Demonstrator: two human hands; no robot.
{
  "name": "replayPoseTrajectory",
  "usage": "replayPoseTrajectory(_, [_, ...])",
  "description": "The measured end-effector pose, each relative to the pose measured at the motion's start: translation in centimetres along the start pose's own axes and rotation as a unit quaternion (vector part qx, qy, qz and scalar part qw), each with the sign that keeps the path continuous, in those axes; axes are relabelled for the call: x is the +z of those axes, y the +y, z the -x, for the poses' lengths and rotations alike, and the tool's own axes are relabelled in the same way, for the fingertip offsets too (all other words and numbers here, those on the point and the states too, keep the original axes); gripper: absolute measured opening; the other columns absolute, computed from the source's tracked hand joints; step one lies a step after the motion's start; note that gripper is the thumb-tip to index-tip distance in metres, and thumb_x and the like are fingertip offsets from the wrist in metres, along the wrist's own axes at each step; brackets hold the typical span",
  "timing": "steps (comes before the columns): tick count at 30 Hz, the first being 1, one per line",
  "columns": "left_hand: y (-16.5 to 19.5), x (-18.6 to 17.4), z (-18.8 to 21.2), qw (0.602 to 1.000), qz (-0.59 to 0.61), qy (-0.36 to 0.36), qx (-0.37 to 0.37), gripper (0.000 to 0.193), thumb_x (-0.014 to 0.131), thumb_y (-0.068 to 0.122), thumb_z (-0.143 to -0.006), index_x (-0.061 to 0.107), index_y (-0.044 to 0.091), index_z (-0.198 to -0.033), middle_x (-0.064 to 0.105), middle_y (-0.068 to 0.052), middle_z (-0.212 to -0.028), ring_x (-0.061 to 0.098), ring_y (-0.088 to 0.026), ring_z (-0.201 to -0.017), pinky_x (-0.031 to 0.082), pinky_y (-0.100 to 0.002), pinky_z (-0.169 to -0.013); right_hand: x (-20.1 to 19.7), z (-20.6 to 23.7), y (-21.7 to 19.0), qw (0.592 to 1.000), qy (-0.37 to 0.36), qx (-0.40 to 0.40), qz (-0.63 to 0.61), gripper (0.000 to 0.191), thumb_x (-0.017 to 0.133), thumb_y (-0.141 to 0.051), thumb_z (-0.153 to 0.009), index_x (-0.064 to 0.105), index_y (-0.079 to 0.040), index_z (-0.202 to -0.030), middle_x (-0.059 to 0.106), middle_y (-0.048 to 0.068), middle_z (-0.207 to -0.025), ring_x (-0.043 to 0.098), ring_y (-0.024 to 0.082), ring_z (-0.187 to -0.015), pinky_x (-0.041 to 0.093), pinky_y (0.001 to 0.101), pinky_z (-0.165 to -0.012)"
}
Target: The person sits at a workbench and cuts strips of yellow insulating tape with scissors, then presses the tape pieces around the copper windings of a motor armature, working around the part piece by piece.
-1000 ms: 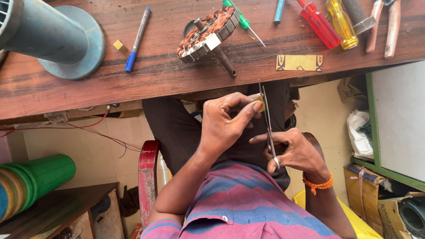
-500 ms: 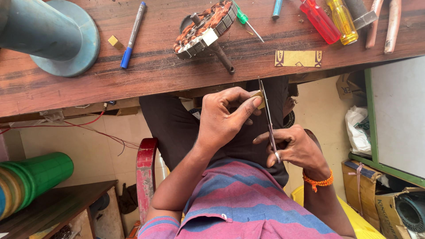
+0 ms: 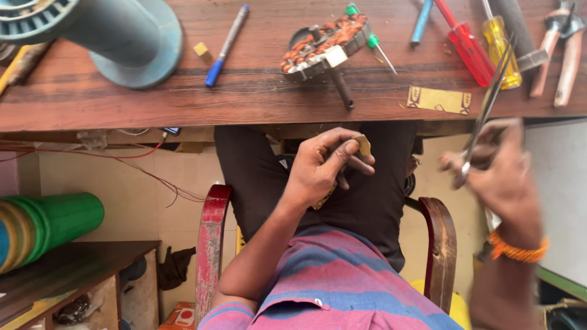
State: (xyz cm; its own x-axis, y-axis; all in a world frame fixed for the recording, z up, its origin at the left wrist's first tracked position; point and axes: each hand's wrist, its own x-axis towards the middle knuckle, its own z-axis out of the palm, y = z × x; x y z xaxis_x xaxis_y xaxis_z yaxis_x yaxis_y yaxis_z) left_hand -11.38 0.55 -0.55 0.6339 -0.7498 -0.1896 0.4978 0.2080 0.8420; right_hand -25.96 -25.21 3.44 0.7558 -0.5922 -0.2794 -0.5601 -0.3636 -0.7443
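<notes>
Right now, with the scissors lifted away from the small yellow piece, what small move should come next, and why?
Probably lay the thin metal scissors on the wooden bench. The right hand has them raised near the bench edge, blurred, well apart from the small yellowish piece pinched in the left hand over the lap.

- This is looking like a small electrical repair workshop, with a worn wooden desk (image 3: 122, 98) carrying hand tools.
- A copper-wound motor stator (image 3: 324, 43) is lying on the desk beside screwdrivers (image 3: 468, 46), pliers (image 3: 565, 43) and a blue pen (image 3: 226, 46).
- A large blue wire spool (image 3: 104, 33) is standing at one end.
- Loose red wires (image 3: 153, 177) are hanging under the desk, and green spools (image 3: 49, 223) are lying on a low shelf.
</notes>
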Motion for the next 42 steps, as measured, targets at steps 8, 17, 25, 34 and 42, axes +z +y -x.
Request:
replayPoseTrajectory(8, [-1.7,-1.8,1.1,0.997,-0.028,0.058,0.04,0.018,0.069,0.013,-0.1,0.072,-0.004,-0.105,0.076,-0.012,-0.087,0.075,-0.015,-0.075,0.053,-0.023,-0.053,-2.3,-11.5,-7.5,0.787,-0.111,-0.096,0.599,0.032,0.075,-0.044,-0.089,0.079,-0.013,-0.093,0.074,0.01,-0.078,0.074,0.03,-0.079,0.06,0.0467,-0.077])
replayPoseTrajectory(17, [2.1,-2.3,2.4,0.971,-0.194,0.114,0.084,0.013,0.071,0.002,-0.09,0.073,0.003,-0.103,0.074,-0.002,-0.086,0.068,-0.006,-0.075,0.053,-0.023,-0.061,-1.9,-8.6,-11.0,0.949,-0.103,-0.138,0.264,0.027,0.061,-0.025,-0.103,0.074,-0.009,-0.12,0.079,0.01,-0.095,0.078,0.02,-0.08,0.062,0.0386,-0.074])
replayPoseTrajectory(25, [1.5,-1.0,1.7,0.897,-0.334,0.12,0.263,0.017,0.077,0.002,-0.088,0.074,0.006,-0.104,0.074,-0.008,-0.099,0.072,-0.022,-0.09,0.057,-0.031,-0.079,8.3,1.2,-6.2,0.948,-0.186,-0.183,-0.181,0.055,0.078,-0.025,-0.087,0.062,0.0,-0.134,0.073,0.009,-0.092,0.066,0.009,-0.074,0.057,0.0236,-0.064])
replayPoseTrajectory(34, [0.4,-0.1,1.5,0.828,-0.459,0.116,0.3,0.019,0.079,0.003,-0.087,0.072,0.009,-0.104,0.07,-0.004,-0.099,0.069,-0.022,-0.093,0.058,-0.033,-0.077,11.8,1.9,-0.4,0.907,-0.137,-0.145,-0.371,0.051,0.074,-0.041,-0.095,0.072,0.005,-0.117,0.072,0.009,-0.099,0.065,0.011,-0.073,0.052,0.0236,-0.065])
replayPoseTrajectory(42, [1.1,1.9,1.0,0.797,-0.476,0.095,0.36,0.025,0.076,-0.002,-0.086,0.072,0.012,-0.106,0.069,-0.002,-0.104,0.065,-0.024,-0.096,0.057,-0.034,-0.079,11.5,1.7,-0.6,0.901,-0.06,-0.073,-0.422,0.033,0.07,-0.006,-0.097,0.055,0.001,-0.126,0.067,0.009,-0.1,0.067,0.018,-0.079,0.054,0.0297,-0.064])
